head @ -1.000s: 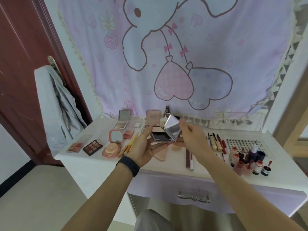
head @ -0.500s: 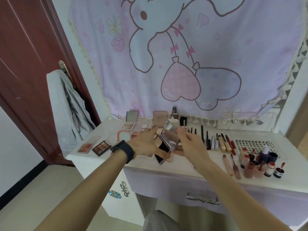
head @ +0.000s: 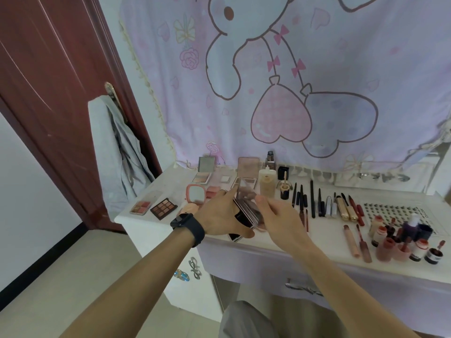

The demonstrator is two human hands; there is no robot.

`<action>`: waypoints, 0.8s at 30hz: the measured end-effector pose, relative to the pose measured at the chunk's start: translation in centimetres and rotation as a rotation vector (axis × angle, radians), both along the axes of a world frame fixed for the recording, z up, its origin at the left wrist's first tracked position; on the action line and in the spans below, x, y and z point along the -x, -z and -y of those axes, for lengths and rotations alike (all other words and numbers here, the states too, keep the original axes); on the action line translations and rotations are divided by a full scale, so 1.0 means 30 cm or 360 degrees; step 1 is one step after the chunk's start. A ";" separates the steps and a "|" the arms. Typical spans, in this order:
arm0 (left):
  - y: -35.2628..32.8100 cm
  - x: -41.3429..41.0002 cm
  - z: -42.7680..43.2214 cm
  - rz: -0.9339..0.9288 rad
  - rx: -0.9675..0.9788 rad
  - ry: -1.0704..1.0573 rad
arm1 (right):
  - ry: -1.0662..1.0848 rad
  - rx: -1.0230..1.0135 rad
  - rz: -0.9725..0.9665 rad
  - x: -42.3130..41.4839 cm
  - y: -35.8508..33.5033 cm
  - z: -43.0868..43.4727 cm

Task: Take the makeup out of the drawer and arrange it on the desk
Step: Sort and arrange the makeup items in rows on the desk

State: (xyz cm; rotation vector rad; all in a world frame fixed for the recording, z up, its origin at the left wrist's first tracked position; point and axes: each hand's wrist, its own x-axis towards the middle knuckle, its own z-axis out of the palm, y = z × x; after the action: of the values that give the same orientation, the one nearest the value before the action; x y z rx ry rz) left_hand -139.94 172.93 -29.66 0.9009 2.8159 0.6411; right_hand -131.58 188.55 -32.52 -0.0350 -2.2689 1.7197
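Backdrop: pale lilac cloth (head: 317, 69) printed with a cartoon rabbit and two heart balloons is hung behind the desk. A dark red door (head: 48, 81) is seen on the left, with a grey garment (head: 117, 152) draped over its handle.
Surface: white desk (head: 327, 242), tabletop crowded with makeup. A drawer handle (head: 302, 289) is seen below the front edge.
Task item: compact (head: 246, 207), hinged and partly opened, is held tilted over the tabletop near the middle of the front edge. Contact with the surface cannot be resolved; motion blur noted.
Left hand (head: 219, 215): closed round the compact's left side, thumb hooked at the near end, forefinger stretched along the far end. A black watch (head: 188, 226) is worn on the wrist.
Right hand (head: 280, 218): thumb is laid on the lid and fingers are bent behind it, so the lid is pinched. Fingertips are blurred.
Left front corner: blush palette (head: 141, 207) and eyeshadow palette (head: 163, 208) are laid flat, side by side.
Beyond left hand: pink mirror (head: 195, 193), set upright.
Back edge: mirrored palette (head: 205, 170) and rose-lidded palette (head: 247, 172), lids propped up; foundation bottle (head: 267, 185) just to their right.
Right of centre: pencils (head: 312, 198) are laid in a row, gold tubes (head: 344, 211) beside them.
Right front corner: small bottles (head: 402, 242) are clustered upright; lip tubes (head: 351, 242) lie just left of them.
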 end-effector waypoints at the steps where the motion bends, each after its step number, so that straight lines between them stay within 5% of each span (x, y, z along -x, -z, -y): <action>1: -0.006 0.001 0.002 0.0004 0.0008 0.0014 | -0.0025 -0.0101 -0.0015 0.003 0.004 0.007; 11: -0.022 0.032 0.160 0.0142 -0.0402 -0.0075 | -0.0234 0.0250 0.0068 0.029 0.024 0.054; 19: -0.089 0.165 0.463 0.0144 -0.0831 -0.0802 | -0.0041 -0.1346 -0.0220 -0.004 0.243 0.133; 24: -0.054 0.281 0.583 0.0189 -0.0698 -0.1149 | -0.0152 -0.1870 -0.0593 0.057 0.316 0.227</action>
State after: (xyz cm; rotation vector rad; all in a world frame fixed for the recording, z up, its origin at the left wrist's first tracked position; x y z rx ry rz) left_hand -148.38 155.45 -28.05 -0.1751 2.8898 1.3709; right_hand -133.27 181.75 -42.01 0.5771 -2.5943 0.1687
